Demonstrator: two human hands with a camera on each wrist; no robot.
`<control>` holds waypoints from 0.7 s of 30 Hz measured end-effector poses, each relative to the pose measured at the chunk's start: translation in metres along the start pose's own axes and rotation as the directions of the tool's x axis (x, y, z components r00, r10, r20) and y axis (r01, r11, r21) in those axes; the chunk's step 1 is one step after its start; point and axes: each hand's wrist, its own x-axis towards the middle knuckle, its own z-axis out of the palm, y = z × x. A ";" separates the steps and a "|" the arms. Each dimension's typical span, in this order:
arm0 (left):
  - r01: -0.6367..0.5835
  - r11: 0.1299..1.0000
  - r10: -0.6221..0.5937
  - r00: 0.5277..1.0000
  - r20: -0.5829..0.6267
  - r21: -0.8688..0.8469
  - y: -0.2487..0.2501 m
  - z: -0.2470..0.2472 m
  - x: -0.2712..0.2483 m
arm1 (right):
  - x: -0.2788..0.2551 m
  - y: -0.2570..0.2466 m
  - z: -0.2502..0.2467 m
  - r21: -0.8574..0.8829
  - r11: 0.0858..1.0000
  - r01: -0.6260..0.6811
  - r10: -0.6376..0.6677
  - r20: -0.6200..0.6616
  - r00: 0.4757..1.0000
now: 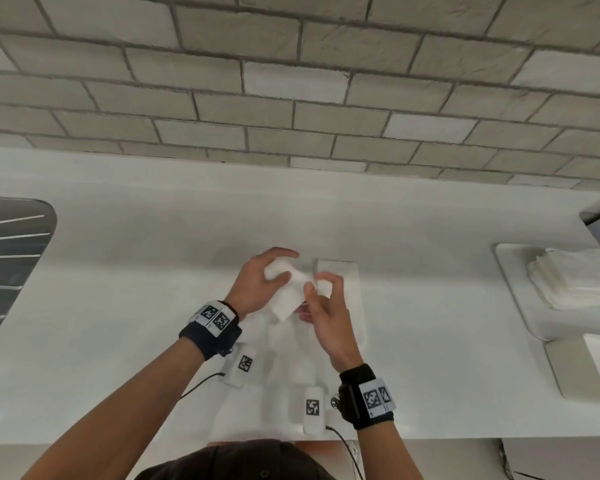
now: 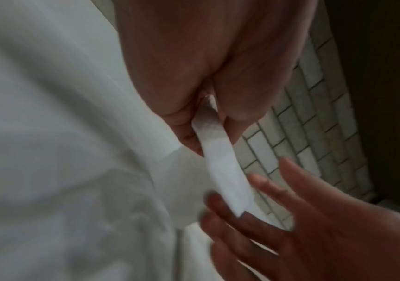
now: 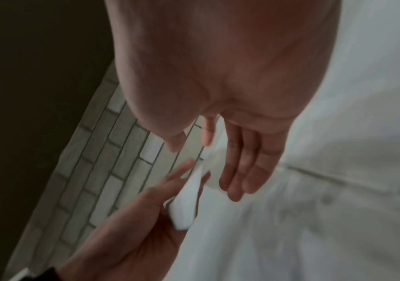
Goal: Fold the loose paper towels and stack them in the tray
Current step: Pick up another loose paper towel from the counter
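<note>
My left hand (image 1: pixel 286 265) pinches a folded white paper towel (image 1: pixel 286 294) and holds it above the counter; the pinch between thumb and fingers shows close up in the left wrist view (image 2: pixel 208 121), with the towel (image 2: pixel 220 163) hanging from it. My right hand (image 1: pixel 321 284) is beside the towel's free end with relaxed, nearly straight fingers (image 3: pixel 239 171) that grip nothing. More loose paper towels (image 1: pixel 343 306) lie flat on the counter under both hands. The white tray (image 1: pixel 510 282) at the far right holds a stack of folded towels (image 1: pixel 575 282).
A steel sink (image 1: pixel 11 254) is set into the counter at the left. Two white tagged boxes (image 1: pixel 241 365) (image 1: pixel 314 408) with cables lie near the front edge. A beige board (image 1: pixel 568 372) carrying something white sits in front of the tray. A tiled wall (image 1: pixel 291 98) rises behind.
</note>
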 end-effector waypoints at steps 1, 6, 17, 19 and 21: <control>-0.016 0.998 0.016 1.000 0.001 -0.061 0.012 0.007 0.002 | 0.001 -0.009 0.000 0.161 0.987 0.004 -0.008 0.030 1.000; -0.084 0.957 0.082 0.996 -0.021 -0.278 0.057 0.027 0.004 | 0.026 -0.037 -0.035 0.253 0.941 0.226 -0.178 -0.199 0.964; 0.231 0.972 -0.233 0.972 0.026 0.048 -0.001 0.104 -0.007 | 0.082 0.038 -0.106 -0.483 0.875 -0.036 -0.009 -0.090 0.996; 0.271 0.953 -0.277 0.960 0.029 0.134 -0.015 0.117 -0.010 | 0.086 0.055 -0.109 -0.564 0.825 -0.037 0.015 -0.044 0.999; 0.284 0.946 -0.289 0.957 0.013 0.154 -0.023 0.124 -0.013 | 0.087 0.061 -0.109 -0.569 0.822 -0.014 -0.005 -0.032 0.999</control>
